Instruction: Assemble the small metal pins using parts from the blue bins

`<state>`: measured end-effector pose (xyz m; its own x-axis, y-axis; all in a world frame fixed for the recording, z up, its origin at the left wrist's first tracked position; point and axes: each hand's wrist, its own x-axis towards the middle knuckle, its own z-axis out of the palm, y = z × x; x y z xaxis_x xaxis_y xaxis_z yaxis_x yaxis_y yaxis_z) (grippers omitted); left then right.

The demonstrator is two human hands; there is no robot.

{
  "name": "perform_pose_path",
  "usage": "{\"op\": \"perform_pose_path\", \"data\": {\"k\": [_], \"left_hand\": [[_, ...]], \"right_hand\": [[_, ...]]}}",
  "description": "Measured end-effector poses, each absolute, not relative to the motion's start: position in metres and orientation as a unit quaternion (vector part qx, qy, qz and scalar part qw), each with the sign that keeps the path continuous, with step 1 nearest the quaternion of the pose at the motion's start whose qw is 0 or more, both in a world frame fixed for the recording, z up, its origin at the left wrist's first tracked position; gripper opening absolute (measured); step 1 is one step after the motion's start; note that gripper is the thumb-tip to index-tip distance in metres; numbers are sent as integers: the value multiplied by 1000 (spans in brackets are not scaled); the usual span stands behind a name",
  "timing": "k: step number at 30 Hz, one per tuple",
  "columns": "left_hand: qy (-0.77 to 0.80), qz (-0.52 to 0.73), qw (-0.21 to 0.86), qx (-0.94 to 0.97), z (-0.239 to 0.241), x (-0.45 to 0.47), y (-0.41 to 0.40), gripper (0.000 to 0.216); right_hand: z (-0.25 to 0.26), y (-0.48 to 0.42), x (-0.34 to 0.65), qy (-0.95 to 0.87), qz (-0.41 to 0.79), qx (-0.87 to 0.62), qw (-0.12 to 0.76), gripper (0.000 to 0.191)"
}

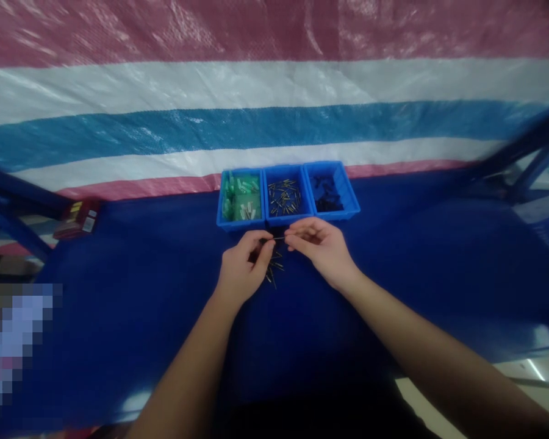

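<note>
- Thin pin (279,238) is held level between both hands, above the blue table (165,305), just in front of the middle bin; its ends are hidden by the fingertips, fine detail too small to be read.
- Left hand (247,262): thumb and forefinger are pinched together on the pin's left end; other fingers are curled in.
- Right hand (322,247): right end is gripped between thumb and fingertips; remaining fingers are loosely bent.
- Loose pins (275,268) are scattered in a small pile on the table, below and between the hands, partly covered by the left one.
- Three blue bins are lined up side by side beyond the hands.
- Left bin (241,225): green bags (229,189) and pale slim pieces (247,211) are contained.
- Middle bin (287,219): more pins (284,198) are heaped at mixed angles.
- Right bin (348,192): dark pieces (326,192) are held, shapes too dim to be told.
- Red box (77,221) is placed at the table's far left, near a blue frame post (21,189).
- Background is covered by a striped sheet (274,128).
</note>
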<state>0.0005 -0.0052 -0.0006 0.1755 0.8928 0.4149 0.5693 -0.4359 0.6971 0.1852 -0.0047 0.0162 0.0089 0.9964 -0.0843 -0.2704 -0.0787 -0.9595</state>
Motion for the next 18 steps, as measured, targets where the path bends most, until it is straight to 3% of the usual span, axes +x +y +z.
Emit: {"op": "perform_pose_path", "data": {"k": [18], "left_hand": [[489,407,209,742,-2,1,-5,12]], "right_hand": [[15,-6,185,-429,569,-446,542,22]]}}
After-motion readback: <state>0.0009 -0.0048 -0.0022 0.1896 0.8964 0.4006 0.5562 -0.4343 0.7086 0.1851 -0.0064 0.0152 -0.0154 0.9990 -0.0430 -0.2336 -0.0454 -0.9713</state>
